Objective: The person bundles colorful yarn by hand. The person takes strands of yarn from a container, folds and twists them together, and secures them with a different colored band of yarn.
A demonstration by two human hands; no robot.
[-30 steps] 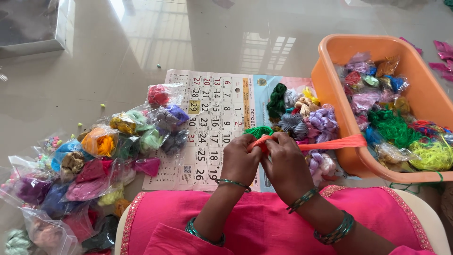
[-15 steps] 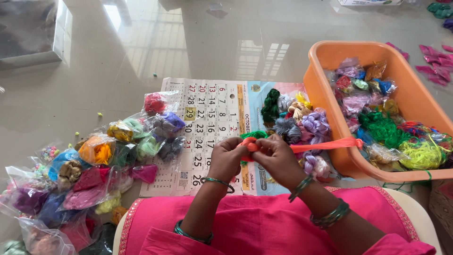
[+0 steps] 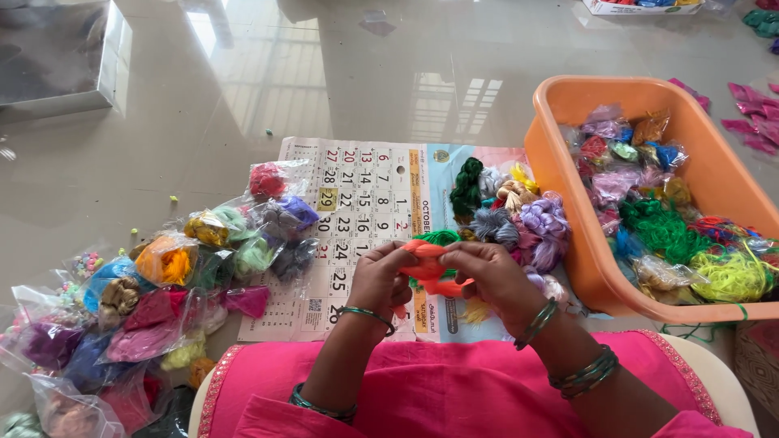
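My left hand (image 3: 379, 282) and my right hand (image 3: 490, 276) meet above a calendar sheet (image 3: 357, 211) on the floor. Both pinch a bunch of orange thread (image 3: 428, 268), folded into a short loop between the fingers. Just beyond the hands lies a heap of loose thread skeins (image 3: 511, 212) in green, grey, lilac and yellow. An orange plastic tub (image 3: 584, 259) full of bagged and loose coloured threads stands to the right, close to my right hand. My lap is covered by pink cloth (image 3: 454, 389).
Many small clear bags of coloured thread (image 3: 162, 284) spread over the floor at the left. A grey box (image 3: 57, 57) sits at the far left. Pink scraps (image 3: 755, 113) lie at the far right, on the glossy tiled floor (image 3: 324, 73).
The long orange strand that reached right toward the tub has been drawn in and folded into a short bunch between my hands. The camera has moved slightly.
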